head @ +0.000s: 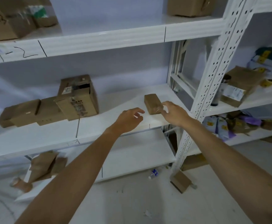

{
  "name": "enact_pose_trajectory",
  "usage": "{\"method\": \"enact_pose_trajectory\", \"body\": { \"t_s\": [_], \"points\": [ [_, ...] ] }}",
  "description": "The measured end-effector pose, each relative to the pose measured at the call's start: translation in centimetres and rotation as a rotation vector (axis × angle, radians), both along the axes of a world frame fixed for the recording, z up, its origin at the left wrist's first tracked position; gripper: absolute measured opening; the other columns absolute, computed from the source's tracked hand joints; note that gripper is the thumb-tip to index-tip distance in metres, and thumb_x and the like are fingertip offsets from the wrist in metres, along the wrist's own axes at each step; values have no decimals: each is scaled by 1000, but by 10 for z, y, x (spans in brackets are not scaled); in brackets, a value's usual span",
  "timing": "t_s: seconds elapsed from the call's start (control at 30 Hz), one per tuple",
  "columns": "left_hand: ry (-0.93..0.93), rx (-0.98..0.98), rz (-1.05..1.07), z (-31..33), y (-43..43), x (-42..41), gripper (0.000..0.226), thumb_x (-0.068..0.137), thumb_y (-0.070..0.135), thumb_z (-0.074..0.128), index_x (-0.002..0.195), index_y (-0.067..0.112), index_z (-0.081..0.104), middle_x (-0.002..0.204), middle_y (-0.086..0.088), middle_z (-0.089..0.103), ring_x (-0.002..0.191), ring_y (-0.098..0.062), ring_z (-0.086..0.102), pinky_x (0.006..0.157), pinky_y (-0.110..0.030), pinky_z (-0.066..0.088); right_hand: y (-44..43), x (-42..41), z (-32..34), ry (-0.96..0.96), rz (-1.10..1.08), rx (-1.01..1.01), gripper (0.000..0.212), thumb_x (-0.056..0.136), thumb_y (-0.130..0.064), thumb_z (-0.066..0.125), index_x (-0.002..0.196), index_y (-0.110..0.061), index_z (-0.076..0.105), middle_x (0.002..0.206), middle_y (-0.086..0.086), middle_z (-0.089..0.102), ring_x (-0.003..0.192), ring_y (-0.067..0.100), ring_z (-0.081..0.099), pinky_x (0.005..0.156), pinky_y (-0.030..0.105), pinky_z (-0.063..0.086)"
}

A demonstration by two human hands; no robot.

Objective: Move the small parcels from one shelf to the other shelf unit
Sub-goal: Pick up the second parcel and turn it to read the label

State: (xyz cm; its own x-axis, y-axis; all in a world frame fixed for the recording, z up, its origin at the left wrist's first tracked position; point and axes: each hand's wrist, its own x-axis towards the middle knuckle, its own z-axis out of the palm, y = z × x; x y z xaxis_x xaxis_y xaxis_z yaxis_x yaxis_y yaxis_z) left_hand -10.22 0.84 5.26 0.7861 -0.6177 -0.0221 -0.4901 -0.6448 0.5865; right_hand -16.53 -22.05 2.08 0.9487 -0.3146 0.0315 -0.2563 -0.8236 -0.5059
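A small brown cardboard parcel [151,102] lies on the middle white shelf [119,101] of the left shelf unit, near its right end. My right hand [175,113] touches the parcel's near right corner with fingers spread around it. My left hand [128,120] hovers just left of the parcel, fingers apart, holding nothing. Further left on the same shelf lie flat brown boxes [25,113] and a taller taped box [77,96] leaning on them.
A perforated white upright [213,75] separates the left unit from the right shelf unit [258,97], which holds a labelled box [239,88], a tape roll [268,82] and bags below. Boxes sit on the top shelf. On the floor lie a water bottle [153,174] and a small box [180,181].
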Motion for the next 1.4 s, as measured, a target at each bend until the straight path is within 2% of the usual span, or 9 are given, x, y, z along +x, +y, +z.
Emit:
{"method": "enact_pose_trajectory", "body": {
  "t_s": [0.4,0.5,0.67,0.77,0.87,1.03,1.13,1.27,1.4],
  "points": [
    [133,-8,30,-33,-22,50,32,101,29,61,131,21,68,124,-5,74,105,-22,67,86,-30,49,-15,34,-26,61,-14,58,46,101,-37,49,140,-14,51,142,12,54,121,33,58,90,36,43],
    [191,-60,52,-34,-31,67,32,102,24,60,132,16,66,129,-13,72,116,-30,67,97,-39,52,-23,43,-22,62,-60,63,50,100,-42,50,141,-14,50,145,10,53,124,33,57,94,37,43],
    [325,-137,92,-40,-51,84,31,101,17,63,130,7,66,134,-24,66,122,-40,65,111,-50,50,-34,55,-25,41,-90,111,49,95,-47,56,130,-13,58,134,11,61,106,30,60,78,35,39],
    [356,-155,108,-49,-64,93,31,101,15,64,129,4,66,133,-27,66,122,-44,64,112,-54,47,-46,66,-29,71,-72,125,52,96,-41,54,140,-14,52,141,10,59,120,32,58,84,34,38],
    [360,-151,118,-53,-79,100,30,101,26,63,126,11,70,129,-18,70,116,-35,69,108,-49,52,-59,80,-31,110,-49,158,59,94,-43,55,146,-16,47,144,8,57,125,31,56,87,33,38],
    [357,-138,193,-58,-109,106,32,101,36,59,124,16,71,132,-12,69,117,-30,68,105,-44,53,-80,103,-41,169,-1,203,57,91,-49,53,135,-13,54,130,8,63,108,26,59,81,35,40],
    [386,-91,278,-69,-125,109,46,101,43,56,137,16,64,142,-10,64,125,-27,64,107,-40,50,-95,116,-52,168,-4,291,54,95,-45,50,133,-8,53,124,13,65,90,20,58,74,36,44],
    [406,17,377,-86,-141,116,65,103,47,55,156,11,45,162,-10,46,145,-30,46,120,-38,36,-112,132,-76,217,-57,318,64,100,-37,48,152,-4,32,140,18,54,122,35,55,101,43,46],
    [371,114,476,-103,-154,120,65,105,45,51,157,8,40,164,-12,43,148,-33,43,120,-38,33,-122,147,-96,291,-34,358,59,102,-34,46,150,-2,35,145,20,51,127,37,53,104,42,44]
  ]
}}
